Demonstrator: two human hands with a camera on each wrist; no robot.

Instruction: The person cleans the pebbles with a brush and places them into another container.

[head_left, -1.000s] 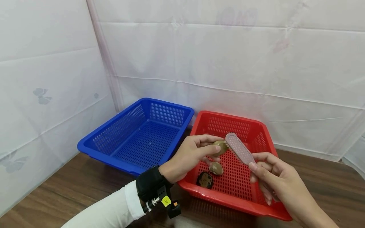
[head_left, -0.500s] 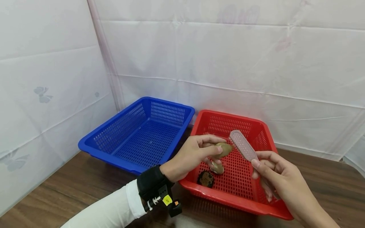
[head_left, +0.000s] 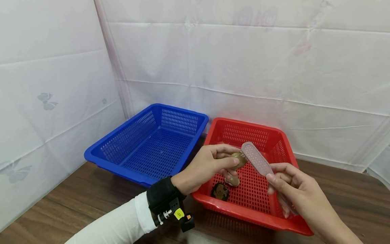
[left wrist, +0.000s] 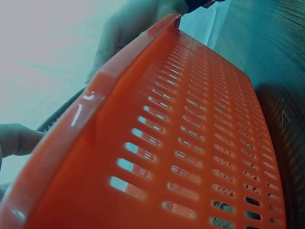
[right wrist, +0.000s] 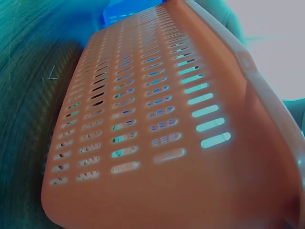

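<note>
In the head view, my left hand [head_left: 210, 162] pinches a smooth olive-brown oval lump [head_left: 239, 160] between thumb and fingers above the red basket [head_left: 253, 220]. Whether it is a stone or a vegetable, I cannot tell. My right hand [head_left: 300, 189] grips the lower end of a pale pink brush [head_left: 257, 159], whose bristles face left and touch the lump. Below, on the basket floor, lie a tan lump [head_left: 233, 181], partly behind my left fingers, and a dark round piece [head_left: 219, 191] with brown patches. Both wrist views show mostly the basket's slotted wall.
A blue slotted basket [head_left: 146, 178] stands left of the red one on the brown wooden table [head_left: 335, 176]. White cloth [head_left: 243, 67] hangs behind and to the left. A strapped camera mount [head_left: 169, 203] sits on my left wrist.
The brush came away from the lump to the upper right half a second ago. Now it is back down left, with bristles against the lump, which my left hand has turned slightly.
</note>
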